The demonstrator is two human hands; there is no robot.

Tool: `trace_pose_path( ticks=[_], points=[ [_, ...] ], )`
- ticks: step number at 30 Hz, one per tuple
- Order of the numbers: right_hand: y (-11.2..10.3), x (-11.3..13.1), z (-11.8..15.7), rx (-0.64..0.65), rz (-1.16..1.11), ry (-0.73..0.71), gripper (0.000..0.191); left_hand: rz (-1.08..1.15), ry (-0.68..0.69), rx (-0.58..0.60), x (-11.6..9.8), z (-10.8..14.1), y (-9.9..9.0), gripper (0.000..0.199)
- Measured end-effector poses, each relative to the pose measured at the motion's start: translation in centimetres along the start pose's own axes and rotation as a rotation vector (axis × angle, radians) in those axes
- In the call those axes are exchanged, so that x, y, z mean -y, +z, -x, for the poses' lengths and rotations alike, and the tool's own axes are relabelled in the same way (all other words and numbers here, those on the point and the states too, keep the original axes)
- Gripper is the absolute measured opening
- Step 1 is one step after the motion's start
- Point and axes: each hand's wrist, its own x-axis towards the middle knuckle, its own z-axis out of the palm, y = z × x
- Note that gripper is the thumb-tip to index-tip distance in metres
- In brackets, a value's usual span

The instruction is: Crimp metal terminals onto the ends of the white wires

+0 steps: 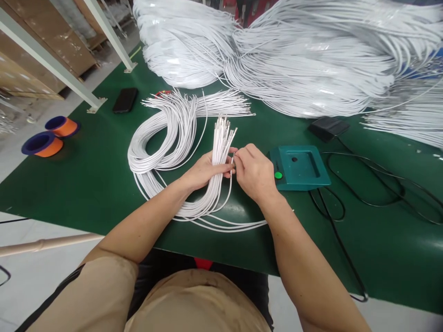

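Observation:
My left hand (204,171) is wrapped round a bundle of white cables (219,145), whose stripped or metal-tipped ends point up and away from me. Close beside it, my right hand (254,170) pinches the tip of one white cable (231,171) that stands a little apart from the bundle. The rest of the bundle curves down and left into a large coil (138,152) lying on the green table. A few loose cables (238,226) stretch under my right forearm.
Large heaps of white cable (304,74) fill the table's far side. A teal device (300,167) with a green button is right of my hand, near a black adapter (328,128) and black cords (367,203). Left are a phone (125,100), orange-blue spools (43,144) and metal posts (114,34).

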Motion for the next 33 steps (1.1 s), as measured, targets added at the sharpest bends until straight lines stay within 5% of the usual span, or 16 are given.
trace_pose_path(
  ticks=[3,8,12,33],
  points=[
    [-0.8,-0.3,0.0,0.063,0.252,-0.183,0.032,-0.008,-0.018,-0.045,0.2,-0.2,-0.2,0.048],
    [-2.2,-2.0,-0.2,0.139,0.417,-0.101,0.022,-0.162,-0.042,-0.127,0.8,-0.8,-0.7,0.05],
    [-2.3,-3.2,-0.4,0.242,0.416,-0.019,0.02,-0.271,-0.058,-0.131,0.8,-1.0,-0.7,0.049],
    [-1.8,-3.3,-0.5,0.256,0.476,-0.084,0.023,-0.446,-0.048,-0.181,1.4,-1.5,-0.3,0.046]
  ],
)
